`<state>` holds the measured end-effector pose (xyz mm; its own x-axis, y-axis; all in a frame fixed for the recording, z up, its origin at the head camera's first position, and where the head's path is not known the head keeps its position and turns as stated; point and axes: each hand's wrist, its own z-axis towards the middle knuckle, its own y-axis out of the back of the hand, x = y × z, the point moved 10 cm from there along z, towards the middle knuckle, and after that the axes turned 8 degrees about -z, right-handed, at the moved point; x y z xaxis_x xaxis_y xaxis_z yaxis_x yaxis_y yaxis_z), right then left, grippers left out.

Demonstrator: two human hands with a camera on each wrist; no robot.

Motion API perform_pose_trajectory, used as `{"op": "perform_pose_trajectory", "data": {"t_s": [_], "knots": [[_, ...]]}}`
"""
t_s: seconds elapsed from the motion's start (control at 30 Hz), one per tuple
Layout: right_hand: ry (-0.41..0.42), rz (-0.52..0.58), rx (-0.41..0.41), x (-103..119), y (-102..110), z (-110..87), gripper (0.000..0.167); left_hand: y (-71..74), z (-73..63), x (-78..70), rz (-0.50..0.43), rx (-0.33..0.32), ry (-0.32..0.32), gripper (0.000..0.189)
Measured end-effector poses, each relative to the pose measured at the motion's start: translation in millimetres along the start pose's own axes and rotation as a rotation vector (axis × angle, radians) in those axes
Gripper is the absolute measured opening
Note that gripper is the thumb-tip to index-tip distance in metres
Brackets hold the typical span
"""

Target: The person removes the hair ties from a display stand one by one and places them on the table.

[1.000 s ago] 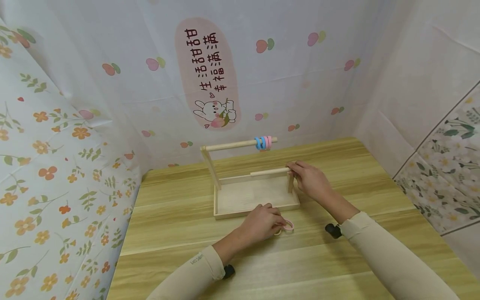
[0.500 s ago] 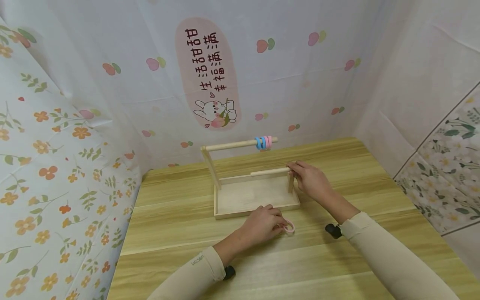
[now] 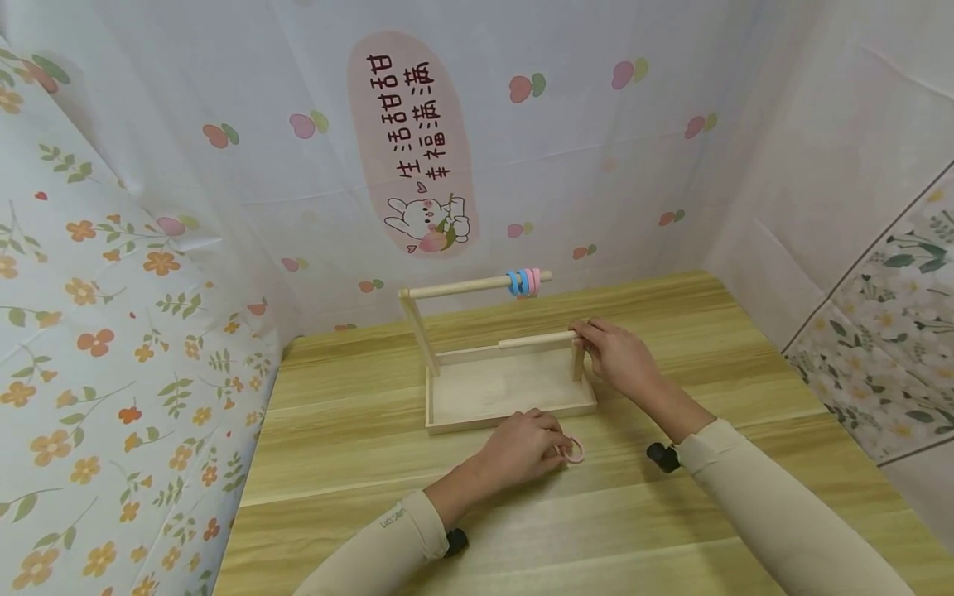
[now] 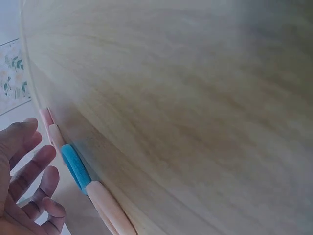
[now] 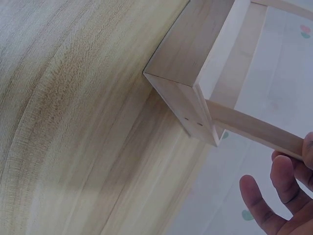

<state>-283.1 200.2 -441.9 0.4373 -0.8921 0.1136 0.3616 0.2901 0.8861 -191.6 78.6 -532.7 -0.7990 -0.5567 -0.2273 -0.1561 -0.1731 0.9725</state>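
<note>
In the head view, my left hand point(image 3: 525, 447) reaches down to the table, fingertips at a pink hair tie point(image 3: 574, 450). The left wrist view shows its fingers loosely bent beside a row of hair ties: pink ones, a blue one point(image 4: 76, 168) and a peach one point(image 4: 111, 209). Most of that row is hidden under the hand in the head view. My right hand point(image 3: 617, 356) grips the top of the short post point(image 5: 259, 131) of a wooden rack point(image 3: 507, 420), where the lower dowel point(image 3: 537, 340) joins it. Blue and pink hair ties point(image 3: 524, 282) hang on the upper dowel point(image 3: 462, 287).
The rack has a shallow tray base and a taller post point(image 3: 420, 335) at its left. A wood-grain table point(image 3: 335, 463) lies below. Printed cloth walls point(image 3: 596, 165) stand close behind and on both sides.
The pink hair tie shifts very slightly at the left fingertips. A pale hair tie that showed beneath the left hand one second ago is now hidden. The right hand keeps its hold.
</note>
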Motion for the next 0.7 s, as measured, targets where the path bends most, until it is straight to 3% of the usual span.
{"op": "perform_pose_trajectory", "data": {"t_s": [0.37, 0.7], "knots": [[-0.021, 0.001, 0.026, -1.5, -0.6, 0.3, 0.025, 22.2, -13.8, 6.7, -0.081, -0.125, -0.032, 0.025], [-0.020, 0.013, 0.016, 0.8, 1.4, 2.5, 0.024, 60.2, -40.8, 43.8, -0.240, -0.324, 0.091, 0.027]]}}
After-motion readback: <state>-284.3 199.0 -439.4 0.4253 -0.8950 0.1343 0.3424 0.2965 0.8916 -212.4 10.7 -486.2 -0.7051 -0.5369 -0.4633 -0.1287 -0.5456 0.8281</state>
